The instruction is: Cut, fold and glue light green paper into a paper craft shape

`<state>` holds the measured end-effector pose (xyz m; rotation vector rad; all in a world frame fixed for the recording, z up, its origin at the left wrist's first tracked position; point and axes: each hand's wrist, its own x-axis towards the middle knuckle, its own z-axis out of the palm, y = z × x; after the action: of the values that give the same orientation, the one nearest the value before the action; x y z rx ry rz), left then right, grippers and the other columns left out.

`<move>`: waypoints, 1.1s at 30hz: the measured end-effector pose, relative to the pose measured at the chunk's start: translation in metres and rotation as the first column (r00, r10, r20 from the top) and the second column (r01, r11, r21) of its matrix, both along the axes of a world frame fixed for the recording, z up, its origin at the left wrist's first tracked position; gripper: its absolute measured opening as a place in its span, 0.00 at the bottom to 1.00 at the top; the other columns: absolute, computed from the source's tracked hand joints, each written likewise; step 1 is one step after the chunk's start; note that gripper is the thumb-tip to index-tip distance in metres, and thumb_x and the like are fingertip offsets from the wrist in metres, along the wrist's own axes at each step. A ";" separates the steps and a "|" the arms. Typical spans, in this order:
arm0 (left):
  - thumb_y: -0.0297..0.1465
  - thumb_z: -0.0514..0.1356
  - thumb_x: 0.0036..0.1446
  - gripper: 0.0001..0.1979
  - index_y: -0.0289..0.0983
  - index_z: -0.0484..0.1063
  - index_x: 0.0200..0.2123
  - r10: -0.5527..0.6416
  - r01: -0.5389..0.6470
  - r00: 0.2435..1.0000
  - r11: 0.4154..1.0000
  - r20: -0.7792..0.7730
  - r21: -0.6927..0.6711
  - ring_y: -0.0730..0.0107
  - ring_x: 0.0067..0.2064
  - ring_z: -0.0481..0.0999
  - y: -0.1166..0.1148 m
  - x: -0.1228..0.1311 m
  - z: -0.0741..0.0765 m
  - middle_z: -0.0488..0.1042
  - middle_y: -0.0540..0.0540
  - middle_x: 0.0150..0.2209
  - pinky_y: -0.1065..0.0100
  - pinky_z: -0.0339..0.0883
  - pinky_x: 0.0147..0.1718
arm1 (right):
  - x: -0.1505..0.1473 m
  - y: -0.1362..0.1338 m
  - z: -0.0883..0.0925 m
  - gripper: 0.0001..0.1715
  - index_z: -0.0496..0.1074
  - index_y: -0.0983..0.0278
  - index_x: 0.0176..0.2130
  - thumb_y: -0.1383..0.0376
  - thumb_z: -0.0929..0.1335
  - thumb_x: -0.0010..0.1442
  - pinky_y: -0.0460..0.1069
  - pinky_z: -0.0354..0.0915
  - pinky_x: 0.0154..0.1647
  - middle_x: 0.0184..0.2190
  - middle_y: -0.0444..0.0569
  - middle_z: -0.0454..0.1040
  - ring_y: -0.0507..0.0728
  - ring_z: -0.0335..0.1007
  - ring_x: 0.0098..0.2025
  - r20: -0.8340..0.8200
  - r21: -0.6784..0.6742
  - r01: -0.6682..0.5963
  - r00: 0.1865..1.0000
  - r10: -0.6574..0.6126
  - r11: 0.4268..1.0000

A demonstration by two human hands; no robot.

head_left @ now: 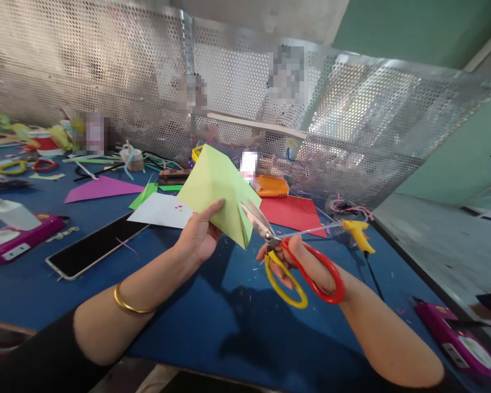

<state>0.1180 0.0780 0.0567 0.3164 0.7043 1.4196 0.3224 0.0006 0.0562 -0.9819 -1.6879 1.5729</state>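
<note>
My left hand [199,233] pinches a folded light-green paper [219,188] and holds it up above the blue table [213,316]. My right hand [306,262] grips scissors [288,256] with one red and one yellow handle loop. Their metal blades are parted around the paper's lower right edge. A gold bangle sits on my left wrist.
On the table lie a white sheet [159,212], red paper [294,213], purple paper [102,188], a phone [94,245], a yellow glue gun [358,232] and pink devices [16,237] on both sides. A perforated metal screen [106,71] stands behind, with people beyond it.
</note>
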 end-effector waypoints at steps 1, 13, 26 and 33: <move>0.16 0.65 0.49 0.16 0.33 0.75 0.42 -0.003 0.003 1.000 1.000 -0.002 -0.001 0.70 0.30 0.80 0.000 0.000 0.000 0.81 0.46 0.33 0.74 0.76 0.28 | -0.002 0.002 -0.003 0.45 0.69 0.68 0.45 0.34 0.53 0.58 0.46 0.60 0.24 0.24 0.43 0.65 0.49 0.60 0.20 0.005 -0.015 -0.002 1.000 0.002 1.000; 0.17 0.64 0.51 0.17 0.32 0.74 0.45 -0.058 0.062 0.997 0.995 0.050 -0.075 0.69 0.27 0.80 0.003 0.000 -0.002 0.81 0.43 0.31 0.73 0.78 0.27 | 0.004 -0.003 -0.012 0.44 0.70 0.67 0.46 0.35 0.52 0.60 0.46 0.58 0.24 0.25 0.42 0.64 0.48 0.59 0.21 0.001 -0.048 -0.029 1.000 0.029 0.998; 0.17 0.62 0.53 0.12 0.33 0.75 0.40 -0.091 0.091 0.996 0.996 0.016 0.000 0.69 0.29 0.81 0.002 0.000 -0.005 0.81 0.45 0.34 0.73 0.77 0.27 | 0.004 -0.007 -0.009 0.42 0.70 0.67 0.45 0.36 0.53 0.60 0.46 0.59 0.24 0.24 0.42 0.64 0.48 0.59 0.21 -0.006 -0.063 -0.037 0.999 0.037 0.997; 0.19 0.63 0.53 0.13 0.33 0.75 0.43 -0.133 0.133 0.991 0.990 0.002 -0.047 0.68 0.30 0.81 -0.001 0.004 -0.009 0.81 0.44 0.34 0.72 0.77 0.27 | -0.009 -0.008 -0.013 0.38 0.67 0.66 0.40 0.35 0.58 0.58 0.45 0.58 0.21 0.22 0.41 0.64 0.48 0.59 0.19 0.027 -0.007 0.110 0.994 -0.109 0.994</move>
<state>0.1216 0.0771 0.0474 0.3212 0.7040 1.2746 0.3131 -0.0070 0.0436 -1.0854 -1.6182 1.5029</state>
